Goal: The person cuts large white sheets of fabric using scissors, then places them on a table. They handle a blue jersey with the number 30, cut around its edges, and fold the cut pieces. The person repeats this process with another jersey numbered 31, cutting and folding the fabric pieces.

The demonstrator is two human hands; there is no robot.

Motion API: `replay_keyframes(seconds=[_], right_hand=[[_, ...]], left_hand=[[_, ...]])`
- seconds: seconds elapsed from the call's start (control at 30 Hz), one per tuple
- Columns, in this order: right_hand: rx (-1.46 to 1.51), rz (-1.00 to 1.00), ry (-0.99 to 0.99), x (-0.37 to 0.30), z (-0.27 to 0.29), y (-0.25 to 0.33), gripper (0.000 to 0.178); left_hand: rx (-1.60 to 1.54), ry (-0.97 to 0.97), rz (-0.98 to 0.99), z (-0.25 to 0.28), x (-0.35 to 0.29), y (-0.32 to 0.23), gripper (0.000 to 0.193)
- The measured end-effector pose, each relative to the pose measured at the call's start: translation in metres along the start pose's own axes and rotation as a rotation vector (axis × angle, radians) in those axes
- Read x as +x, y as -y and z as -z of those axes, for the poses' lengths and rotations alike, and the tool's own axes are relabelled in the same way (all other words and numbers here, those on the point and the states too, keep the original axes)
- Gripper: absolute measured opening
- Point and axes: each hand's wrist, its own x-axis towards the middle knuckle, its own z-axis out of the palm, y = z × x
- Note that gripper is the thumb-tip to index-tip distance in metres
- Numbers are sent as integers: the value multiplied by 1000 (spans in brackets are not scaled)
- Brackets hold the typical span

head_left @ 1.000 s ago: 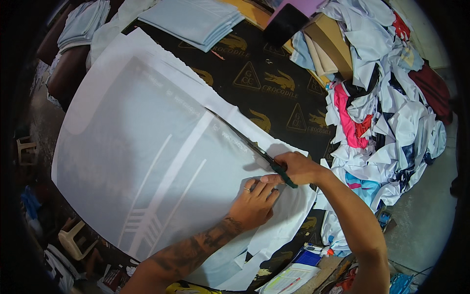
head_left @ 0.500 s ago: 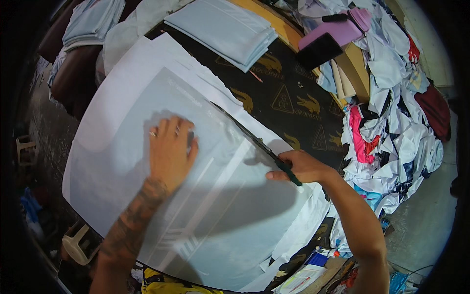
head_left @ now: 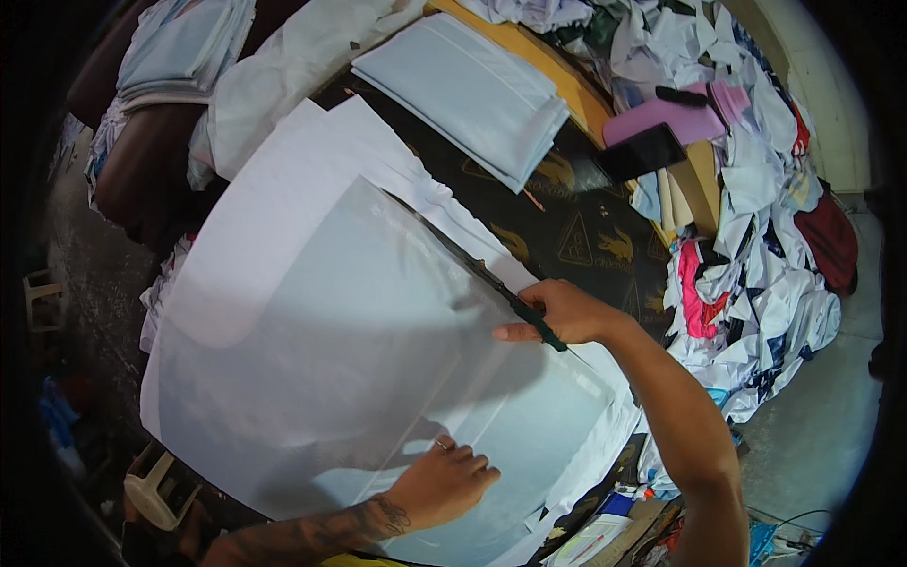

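Note:
A large light grey panel of cloth (head_left: pixel 283 359) with a white border (head_left: pixel 274 180) is spread on the table, faint pale stripes running across it. My right hand (head_left: pixel 562 317) is closed round the dark handle of long shears (head_left: pixel 477 269). Their blades point to the far left and lie along the line where grey meets the white margin. Nearer the front, my left hand (head_left: pixel 444 484) is over the panel with its fingers curled under. The fingertips are hidden, so what they hold, if anything, does not show.
Behind the panel lies a folded stack of grey cloth (head_left: pixel 463 94). A black phone (head_left: pixel 641 153) and pink bottle (head_left: pixel 652 118) sit at the back right, beside heaped white scraps (head_left: pixel 756 255). Papers (head_left: pixel 590 539) lie front right; a pale plastic stool (head_left: pixel 156 487) stands lower left.
My left hand has come from lying spread on the panel's middle to a curled pose nearer the front. My right hand still holds the shears along the edge. The whole view has shifted slightly.

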Motion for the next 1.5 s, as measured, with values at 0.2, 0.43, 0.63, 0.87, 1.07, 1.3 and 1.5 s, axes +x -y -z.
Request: replay_keyframes(seconds=[0.2,0.43,0.63,0.87,1.07,1.3,1.5], right_hand=[[-13,-44,6,23,14,33,74],[-88,-116,17,57,24,60,75],[31,60,-243,-15,14,60,76],[329,-198,-741,-274,-175,-15,50],[915,-387,-1016,-404,-430,-50,36],[884,-132,-576,-445,-618,-32,39],[783,-151,134,-375,-638,-6,84]], left_hand=[[-143,60,-42,-8,-9,-3,20],[-129,-103,-84,-67,-22,-40,16],[128,229,-283,-134,-32,-68,36],[372,463,-302,-211,51,-79,94],[300,-184,-269,-234,131,-98,47],[445,-1161,823,-119,-217,-12,96],[-1534,-932,847,-124,-336,-21,56]])
